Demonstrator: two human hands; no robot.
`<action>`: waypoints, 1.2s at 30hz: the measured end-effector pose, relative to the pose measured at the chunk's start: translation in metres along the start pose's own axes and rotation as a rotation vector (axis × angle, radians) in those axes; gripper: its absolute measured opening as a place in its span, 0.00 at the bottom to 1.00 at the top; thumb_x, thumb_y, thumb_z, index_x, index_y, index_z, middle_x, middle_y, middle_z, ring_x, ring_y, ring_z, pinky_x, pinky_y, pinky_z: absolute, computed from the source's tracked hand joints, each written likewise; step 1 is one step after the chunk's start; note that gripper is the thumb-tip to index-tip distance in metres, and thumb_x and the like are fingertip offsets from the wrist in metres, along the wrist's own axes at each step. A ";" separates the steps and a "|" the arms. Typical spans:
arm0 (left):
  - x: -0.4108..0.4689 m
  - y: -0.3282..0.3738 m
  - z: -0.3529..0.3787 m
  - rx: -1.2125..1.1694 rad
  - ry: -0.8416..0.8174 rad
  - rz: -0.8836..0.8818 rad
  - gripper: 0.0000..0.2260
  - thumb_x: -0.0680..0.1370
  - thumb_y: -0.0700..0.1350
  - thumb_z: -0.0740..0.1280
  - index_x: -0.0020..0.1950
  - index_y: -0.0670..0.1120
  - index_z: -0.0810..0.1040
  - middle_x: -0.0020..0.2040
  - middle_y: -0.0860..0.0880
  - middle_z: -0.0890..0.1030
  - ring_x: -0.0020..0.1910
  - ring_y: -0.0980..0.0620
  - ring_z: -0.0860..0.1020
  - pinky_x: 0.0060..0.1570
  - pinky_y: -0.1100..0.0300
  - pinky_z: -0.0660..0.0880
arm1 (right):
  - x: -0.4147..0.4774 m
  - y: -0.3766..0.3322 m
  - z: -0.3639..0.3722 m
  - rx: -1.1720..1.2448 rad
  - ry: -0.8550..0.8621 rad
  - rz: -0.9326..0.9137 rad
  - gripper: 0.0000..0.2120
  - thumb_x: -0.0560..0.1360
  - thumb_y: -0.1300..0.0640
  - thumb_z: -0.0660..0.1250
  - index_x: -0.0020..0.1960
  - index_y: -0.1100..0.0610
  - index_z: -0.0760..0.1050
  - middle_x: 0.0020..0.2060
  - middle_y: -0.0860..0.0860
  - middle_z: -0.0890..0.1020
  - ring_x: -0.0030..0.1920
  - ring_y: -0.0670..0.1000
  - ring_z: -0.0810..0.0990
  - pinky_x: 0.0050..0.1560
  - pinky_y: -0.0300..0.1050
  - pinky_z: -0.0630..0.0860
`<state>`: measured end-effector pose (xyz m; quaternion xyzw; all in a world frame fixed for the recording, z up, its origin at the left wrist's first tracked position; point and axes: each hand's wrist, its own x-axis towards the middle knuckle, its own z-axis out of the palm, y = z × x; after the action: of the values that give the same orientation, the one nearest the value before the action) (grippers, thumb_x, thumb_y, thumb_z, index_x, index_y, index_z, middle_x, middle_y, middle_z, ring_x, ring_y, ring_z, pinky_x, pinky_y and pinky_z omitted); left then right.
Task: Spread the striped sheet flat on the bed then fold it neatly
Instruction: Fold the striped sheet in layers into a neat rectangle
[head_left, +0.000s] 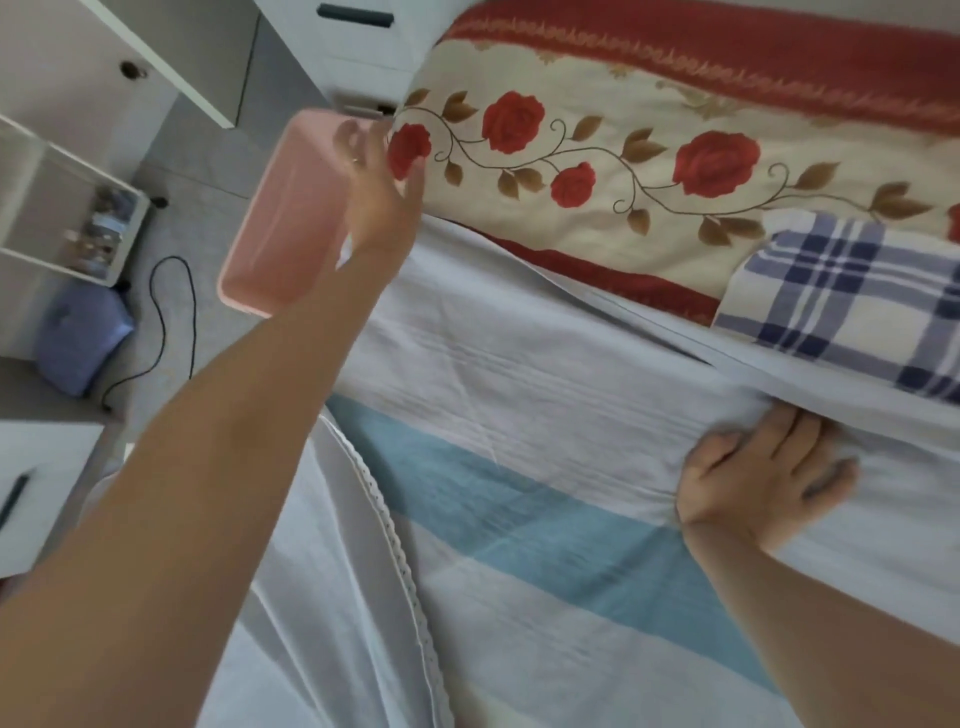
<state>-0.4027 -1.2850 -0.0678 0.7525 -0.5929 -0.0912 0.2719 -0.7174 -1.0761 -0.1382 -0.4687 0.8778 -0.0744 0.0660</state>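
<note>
— Where is the striped sheet (519, 374)?

— On the bed, across the near part, white with a broad blue band. Its far edge lies in a folded ridge against the rose-patterned cover (597, 93).

— And the hands?

— The right hand (763, 473) rests on the sheet at that ridge, where the cloth gathers at the fingertips. Whether it pinches the fold or only presses, I cannot tell. The left hand (379, 187) is stretched out past the bed's corner with spread fingers, grasping nothing, blurred.

— What lies around it?

— A pink basket (275, 223) stands just beside the bed, right behind the left hand; touching or not, I cannot tell. A blue checked cloth (841, 312) lies on the cover, its near edge against the sheet's ridge. A white lace-edged cloth (337, 597) overlaps the sheet's left side.

— And on the floor?

— A black cable (166, 322), a blue bag (83, 348) and a white shelf unit (52, 208).
</note>
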 end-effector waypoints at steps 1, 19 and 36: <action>-0.012 0.009 0.007 0.056 -0.038 0.180 0.19 0.78 0.47 0.63 0.68 0.46 0.69 0.72 0.42 0.63 0.62 0.54 0.67 0.64 0.57 0.66 | 0.000 0.000 0.000 -0.005 -0.009 0.002 0.29 0.73 0.54 0.50 0.72 0.64 0.59 0.71 0.61 0.63 0.73 0.59 0.57 0.74 0.62 0.46; -0.075 0.070 0.092 0.259 -0.206 0.823 0.10 0.73 0.40 0.60 0.45 0.48 0.80 0.40 0.52 0.80 0.40 0.49 0.78 0.50 0.55 0.61 | -0.001 0.002 0.010 0.004 0.043 0.001 0.31 0.73 0.52 0.49 0.75 0.60 0.57 0.74 0.57 0.62 0.75 0.57 0.56 0.73 0.58 0.45; -0.422 0.130 0.035 0.137 -0.215 -0.170 0.24 0.76 0.46 0.55 0.73 0.45 0.64 0.76 0.44 0.60 0.76 0.48 0.56 0.70 0.42 0.47 | 0.001 0.003 0.008 0.033 -0.033 -0.028 0.33 0.75 0.50 0.50 0.78 0.58 0.51 0.77 0.53 0.54 0.76 0.55 0.54 0.74 0.56 0.42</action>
<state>-0.6463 -0.9173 -0.1080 0.8027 -0.5576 -0.1530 0.1463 -0.7185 -1.0762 -0.1470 -0.4811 0.8685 -0.0818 0.0871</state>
